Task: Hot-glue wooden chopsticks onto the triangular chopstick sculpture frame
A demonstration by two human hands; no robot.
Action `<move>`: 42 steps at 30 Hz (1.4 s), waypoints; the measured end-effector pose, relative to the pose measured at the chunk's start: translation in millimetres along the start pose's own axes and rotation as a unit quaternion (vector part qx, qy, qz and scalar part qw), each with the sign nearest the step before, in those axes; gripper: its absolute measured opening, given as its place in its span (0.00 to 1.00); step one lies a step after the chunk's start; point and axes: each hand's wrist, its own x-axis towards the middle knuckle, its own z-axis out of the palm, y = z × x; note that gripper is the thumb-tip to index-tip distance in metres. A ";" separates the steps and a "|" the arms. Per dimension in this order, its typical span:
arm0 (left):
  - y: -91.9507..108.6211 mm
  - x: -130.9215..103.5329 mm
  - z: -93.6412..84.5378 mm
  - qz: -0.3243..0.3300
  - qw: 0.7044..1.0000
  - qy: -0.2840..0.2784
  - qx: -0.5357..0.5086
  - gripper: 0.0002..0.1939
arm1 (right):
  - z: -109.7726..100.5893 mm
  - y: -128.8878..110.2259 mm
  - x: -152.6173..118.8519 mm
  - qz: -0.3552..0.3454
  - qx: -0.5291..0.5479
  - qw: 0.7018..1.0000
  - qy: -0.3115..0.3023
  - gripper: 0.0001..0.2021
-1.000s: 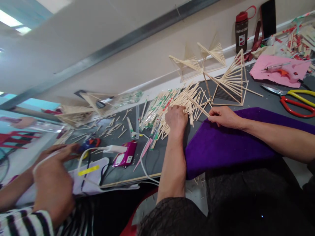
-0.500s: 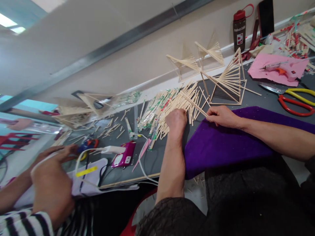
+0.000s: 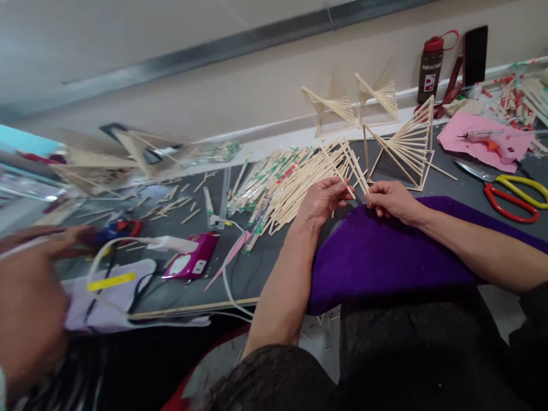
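Observation:
My left hand (image 3: 326, 201) is closed on a thin wooden chopstick (image 3: 338, 173), which slants up and away over the pile. Close beside it, my right hand (image 3: 391, 200) pinches the near ends of wooden chopsticks (image 3: 356, 169), seemingly two held together. Both hands are above the far edge of a purple cloth (image 3: 385, 257). Just beyond them lies a pile of loose chopsticks (image 3: 295, 191), with several still in green-printed wrappers (image 3: 268, 174) to its left. A twisted frame built of sticks (image 3: 405, 145) stands behind my right hand.
Two similar stick frames (image 3: 336, 105) stand by the wall. At right are red-and-yellow-handled scissors (image 3: 509, 191) and a glue gun (image 3: 492, 142) on pink paper. A bottle (image 3: 430, 71) stands behind. Leftward lie a magenta pack (image 3: 190, 257), a white cable (image 3: 226, 279) and a co-worker's blurred hand (image 3: 34, 302).
My left hand has risen from the pile and turned toward my right hand, with a chopstick now showing in its fingers. The view has swung, shifting the left-side things further left.

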 end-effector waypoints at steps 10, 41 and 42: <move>-6.0 0.8 9.3 0.033 0.996 -0.076 0.034 0.13 | -0.7 6.4 -0.3 -0.063 -0.100 0.993 0.031 0.11; -10.7 0.0 18.0 0.041 0.996 -0.081 0.004 0.15 | -7.8 6.5 3.9 -0.047 -0.102 0.993 -0.034 0.12; -10.6 0.2 18.6 0.039 0.996 -0.075 0.002 0.15 | -8.3 6.0 4.3 -0.048 -0.101 0.993 -0.037 0.12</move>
